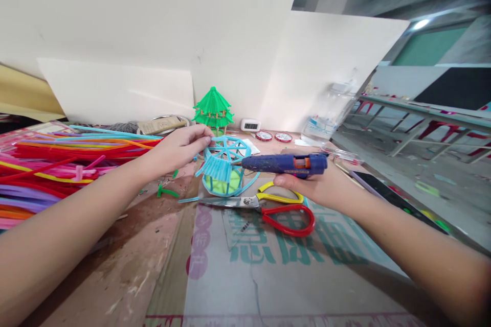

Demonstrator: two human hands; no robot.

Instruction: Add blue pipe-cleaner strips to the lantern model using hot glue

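Between my hands stands a small round frame of light-blue pipe cleaners (220, 167), with spokes on top, a fringed strip at the front and a pale-green base. My left hand (187, 144) pinches its upper left rim, fingers closed. In my right hand (307, 186) is a dark-blue hot glue gun (282, 163), its nozzle pointing left at the fringed strip. Whether the nozzle touches the strip I cannot tell. Scissors with one yellow and one red handle (289, 220) lie just in front, blades to the left. Behind the frame stands a green pagoda-like model (213, 107).
Bundles of coloured pipe cleaners (69, 163) cover the left side. Farther back are a small digital timer (250, 125), two round red-rimmed tins (283, 137) and a clear plastic bottle (326, 115). A printed cardboard sheet (291, 286) lies in front; a phone-like dark slab (395, 199) rests at right.
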